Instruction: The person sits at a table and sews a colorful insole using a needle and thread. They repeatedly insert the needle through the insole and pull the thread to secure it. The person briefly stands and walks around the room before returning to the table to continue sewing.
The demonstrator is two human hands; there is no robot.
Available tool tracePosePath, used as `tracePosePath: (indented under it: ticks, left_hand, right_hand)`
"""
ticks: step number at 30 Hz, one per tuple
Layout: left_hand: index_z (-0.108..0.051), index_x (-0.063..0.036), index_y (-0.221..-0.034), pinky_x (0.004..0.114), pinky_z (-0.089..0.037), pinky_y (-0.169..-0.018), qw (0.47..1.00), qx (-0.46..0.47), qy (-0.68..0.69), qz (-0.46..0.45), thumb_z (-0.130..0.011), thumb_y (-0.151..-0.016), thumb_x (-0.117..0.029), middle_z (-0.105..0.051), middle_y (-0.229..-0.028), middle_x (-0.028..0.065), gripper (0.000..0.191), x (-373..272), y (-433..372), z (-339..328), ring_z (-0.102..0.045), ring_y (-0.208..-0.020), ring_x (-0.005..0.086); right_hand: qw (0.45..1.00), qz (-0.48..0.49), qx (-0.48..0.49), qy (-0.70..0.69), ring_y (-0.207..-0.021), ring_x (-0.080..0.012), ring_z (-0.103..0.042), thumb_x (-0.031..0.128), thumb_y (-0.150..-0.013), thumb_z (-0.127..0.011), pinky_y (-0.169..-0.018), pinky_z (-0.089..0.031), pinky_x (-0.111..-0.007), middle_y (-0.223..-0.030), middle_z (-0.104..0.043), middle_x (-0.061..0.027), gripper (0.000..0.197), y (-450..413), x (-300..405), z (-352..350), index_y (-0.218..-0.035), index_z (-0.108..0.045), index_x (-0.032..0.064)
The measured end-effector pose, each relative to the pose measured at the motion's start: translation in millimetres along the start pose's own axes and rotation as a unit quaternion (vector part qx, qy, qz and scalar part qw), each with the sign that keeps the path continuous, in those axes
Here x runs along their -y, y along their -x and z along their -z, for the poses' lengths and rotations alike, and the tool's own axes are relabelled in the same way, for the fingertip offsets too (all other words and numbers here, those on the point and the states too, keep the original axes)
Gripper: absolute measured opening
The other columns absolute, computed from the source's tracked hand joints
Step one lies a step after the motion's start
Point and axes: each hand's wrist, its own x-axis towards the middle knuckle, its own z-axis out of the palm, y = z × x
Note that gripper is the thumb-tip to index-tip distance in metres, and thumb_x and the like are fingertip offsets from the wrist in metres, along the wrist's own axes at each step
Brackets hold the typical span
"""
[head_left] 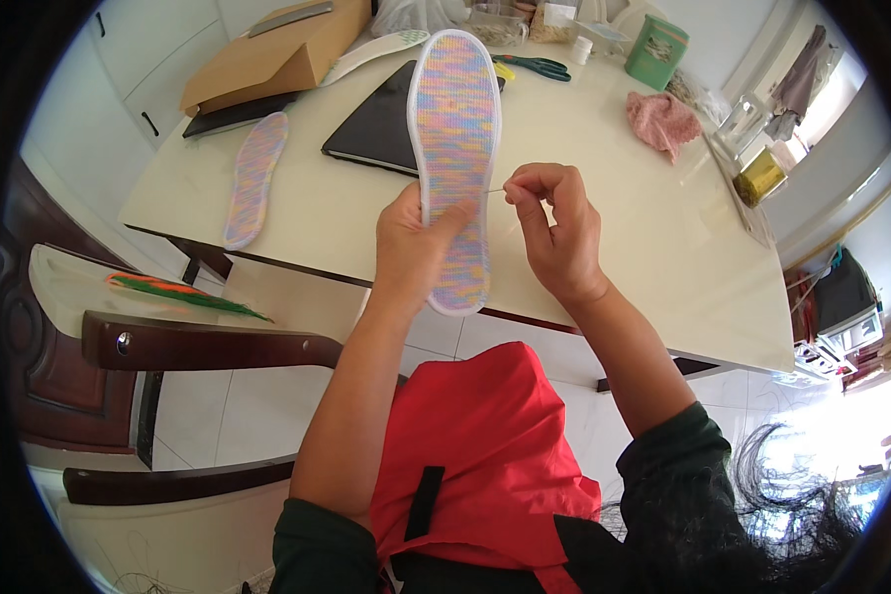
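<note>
My left hand [414, 249] grips a multicoloured knitted shoe insole [457, 134] with a white bound edge, the thumb lying across its face. The insole is held upright above the table's front edge. To its right, my right hand [560, 223] pinches a thin needle [494, 191] between thumb and forefinger. The needle's far end meets the insole's right edge; whether it has gone into the fabric I cannot tell. A second insole [257, 178] of the same pattern lies flat on the table at the left.
Behind the held insole lies a black flat case [379, 119]. Scissors [538, 67], a green tin [657, 52] and a pink cloth [662, 122] rest on the cream table [638, 282]. A cardboard box [282, 56] sits back left. Green and orange threads [185, 293] lie on a chair.
</note>
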Motion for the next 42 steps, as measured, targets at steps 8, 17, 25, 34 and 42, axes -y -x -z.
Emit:
tracePosePath:
  ticks: [8, 17, 25, 34, 42]
  left_hand:
    - [-0.062, -0.0031, -0.105, 0.026, -0.05, -0.068, 1.0, 0.012, -0.024, -0.009, -0.063, -0.086, -0.007, -0.066, -0.091, 0.0041, 0.02, -1, 0, -1, -0.061, -0.077, 0.0103]
    - [-0.062, -0.0014, -0.106, 0.025, -0.05, -0.069, 0.999, 0.035, 0.034, 0.008, -0.061, -0.087, -0.005, -0.066, -0.094, 0.005, 0.02, -1, 0, 3, -0.061, -0.079, 0.0096]
    - [-0.064, -0.0018, -0.101, 0.025, -0.049, -0.068, 1.0, 0.011, 0.009, -0.02, -0.064, -0.085, -0.007, -0.067, -0.089, 0.0044, 0.018, 1, -3, -5, -0.061, -0.077, 0.0093]
    - [-0.064, -0.0012, -0.1, 0.027, -0.05, -0.068, 0.999, -0.04, -0.032, 0.008, -0.064, -0.084, -0.008, -0.067, -0.089, 0.006, 0.018, -1, -2, -7, -0.062, -0.076, 0.0111]
    - [-0.064, -0.0014, -0.099, 0.028, -0.051, -0.068, 0.999, -0.026, -0.028, -0.009, -0.064, -0.084, -0.008, -0.067, -0.088, 0.0058, 0.016, 0, 0, -3, -0.062, -0.075, 0.0113]
  right_hand:
    - [0.999, 0.031, 0.004, 0.044, -0.069, -0.0274, -0.055, -0.007, -0.081, -0.059, -0.06, -0.046, -0.032, -0.08, -0.056, -0.0113, 0.013, -5, 7, -5, -0.087, -0.05, 0.0011]
    - [0.999, 0.006, 0.046, 0.023, -0.071, -0.03, -0.056, -0.009, -0.079, -0.059, -0.063, -0.047, -0.035, -0.077, -0.055, -0.013, 0.014, -7, 5, -8, -0.085, -0.051, 0.0006]
    - [1.0, 0.006, 0.026, -0.002, -0.075, -0.03, -0.056, -0.01, -0.078, -0.058, -0.065, -0.047, -0.034, -0.082, -0.057, -0.0135, 0.017, -3, -1, -6, -0.087, -0.051, 0.0011]
    - [0.996, 0.064, -0.055, -0.025, -0.075, -0.0208, -0.055, -0.011, -0.084, -0.055, -0.066, -0.047, -0.027, -0.09, -0.057, -0.0115, 0.018, 2, -1, 3, -0.095, -0.048, 0.0005]
    - [1.0, 0.024, -0.01, -0.016, -0.074, -0.0188, -0.055, -0.005, -0.087, -0.056, -0.066, -0.047, -0.026, -0.091, -0.057, -0.0092, 0.014, 1, 1, -1, -0.097, -0.047, 0.001]
